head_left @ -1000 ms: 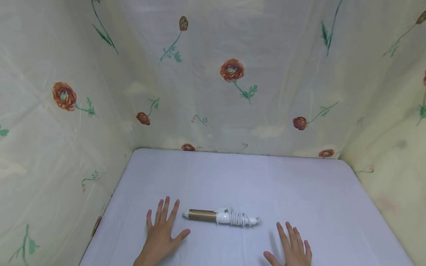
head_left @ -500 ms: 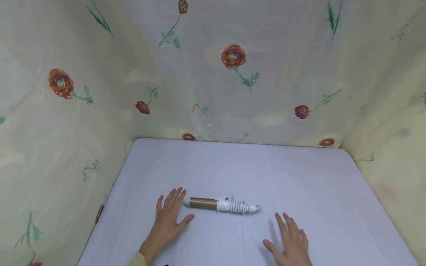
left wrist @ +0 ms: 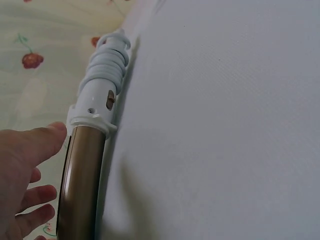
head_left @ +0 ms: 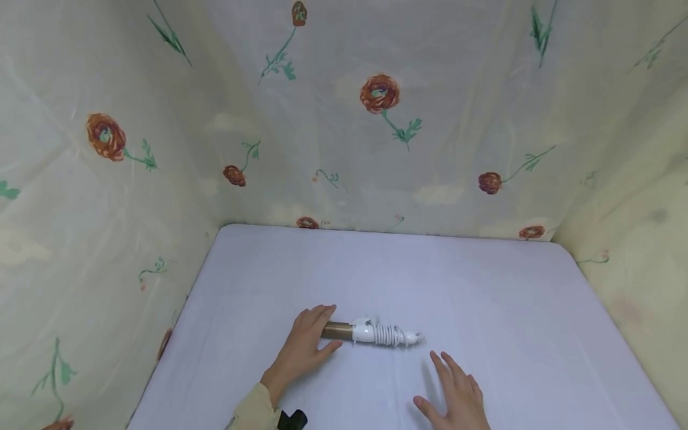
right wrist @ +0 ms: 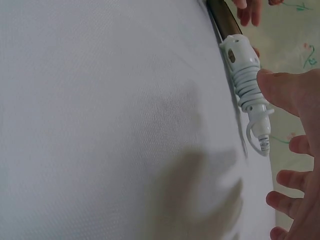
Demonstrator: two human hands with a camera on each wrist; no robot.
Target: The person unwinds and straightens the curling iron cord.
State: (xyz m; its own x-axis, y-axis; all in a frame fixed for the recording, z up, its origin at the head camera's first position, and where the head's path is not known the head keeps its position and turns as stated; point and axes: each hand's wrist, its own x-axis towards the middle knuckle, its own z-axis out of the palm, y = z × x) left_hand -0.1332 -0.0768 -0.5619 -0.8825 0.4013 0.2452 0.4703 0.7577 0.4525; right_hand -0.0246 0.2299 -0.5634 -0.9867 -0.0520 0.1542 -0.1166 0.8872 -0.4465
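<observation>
A curling iron (head_left: 364, 332) with a bronze barrel and a white handle lies across the white table. Its white cord (head_left: 388, 335) is wound round the handle, which points right. My left hand (head_left: 303, 346) is at the barrel's left end, hiding its tip in the head view, with thumb and fingers spread about it. In the left wrist view the thumb (left wrist: 42, 142) comes close to the barrel (left wrist: 82, 180); whether it touches cannot be told. My right hand (head_left: 457, 397) hovers to the right of and nearer than the handle's end, fingers loosely spread, holding nothing.
The white-covered table (head_left: 484, 286) extends around the curling iron. Flower-printed cloth (head_left: 344, 119) hangs behind it and along both sides. A black strap or device (head_left: 292, 419) sits at my left wrist below the sleeve (head_left: 255, 408).
My left hand has moved right and forward, from beside the barrel's end to over it. My right hand has shifted slightly left. The curling iron stays on the table; the head view has tilted a little.
</observation>
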